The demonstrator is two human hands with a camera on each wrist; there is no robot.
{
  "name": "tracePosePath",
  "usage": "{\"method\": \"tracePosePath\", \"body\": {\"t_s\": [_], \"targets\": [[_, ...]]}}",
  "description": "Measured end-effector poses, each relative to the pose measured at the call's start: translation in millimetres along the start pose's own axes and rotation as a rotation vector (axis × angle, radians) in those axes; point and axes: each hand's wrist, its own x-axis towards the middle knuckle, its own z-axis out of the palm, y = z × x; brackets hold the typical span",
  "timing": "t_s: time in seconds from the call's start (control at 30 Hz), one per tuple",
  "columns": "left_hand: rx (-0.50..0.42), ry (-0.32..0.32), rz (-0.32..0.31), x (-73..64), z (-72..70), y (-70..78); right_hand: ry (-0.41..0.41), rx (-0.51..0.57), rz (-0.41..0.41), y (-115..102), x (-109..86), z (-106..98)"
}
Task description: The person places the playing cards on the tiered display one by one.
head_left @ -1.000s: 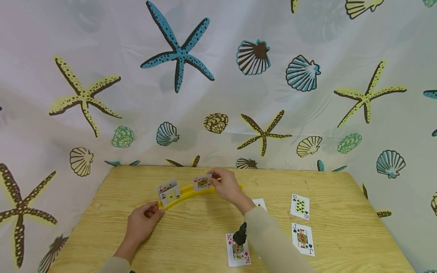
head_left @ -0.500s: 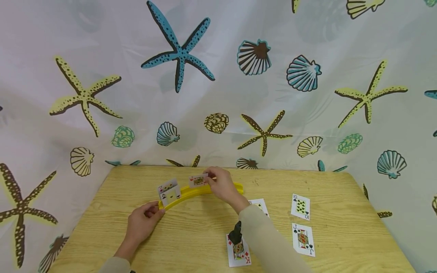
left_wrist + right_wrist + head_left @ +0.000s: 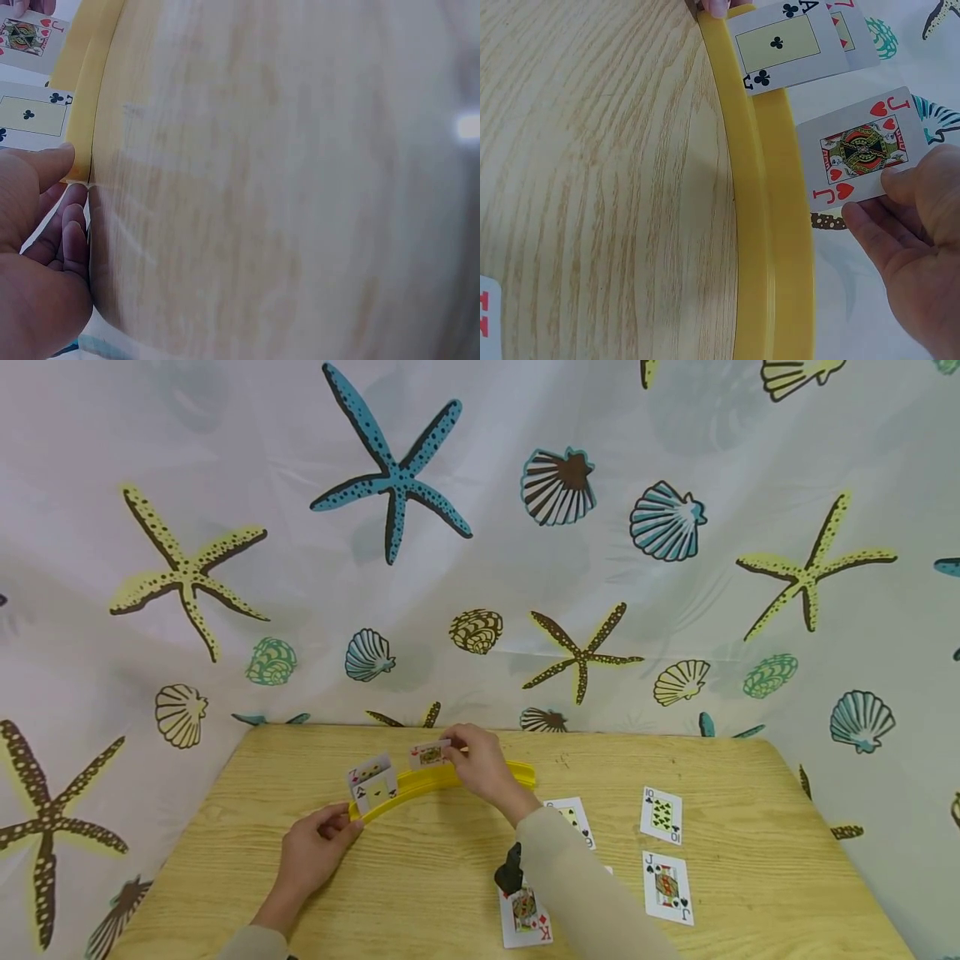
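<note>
A curved yellow card holder point(image 3: 420, 786) lies across the table. My left hand point(image 3: 315, 850) holds its left end between thumb and fingers. Upright in the holder near that end is an ace of clubs point(image 3: 780, 46), with a seven of diamonds point(image 3: 366, 771) standing behind it. Between thumb and fingers my right hand point(image 3: 483, 770) pinches a jack of hearts point(image 3: 862, 150) by its right edge. The jack is at the rear side of the holder, right of the other two cards; whether its lower edge sits in a slot, I cannot tell.
Face up on the right lie a ten of clubs point(image 3: 662, 815) and a black jack point(image 3: 667, 887). A king of diamonds point(image 3: 527, 920) and another black card point(image 3: 572, 818) are partly hidden by the right sleeve. A patterned curtain point(image 3: 480, 568) hangs behind the table.
The right hand has moved left along the holder with the jack of hearts, closer to the ace and seven. More of the holder's right end shows. The left hand stays put.
</note>
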Motion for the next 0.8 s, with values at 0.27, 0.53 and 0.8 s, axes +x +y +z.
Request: {"method": "tracePosePath", "body": {"t_s": [0.27, 0.53, 0.8], "targets": [[0.006, 0.008, 0.01, -0.1, 0.5, 0.0, -0.009, -0.015, -0.003, -0.1, 1.3, 2.2], [0.007, 0.014, 0.007, 0.2, 1.1, -1.4, -0.029, -0.012, -0.015, -1.5, 1.7, 4.0], [0.003, 0.013, 0.003, 0.7, 1.1, -0.6, -0.031, -0.014, -0.006, -1.5, 2.9, 7.1]]}}
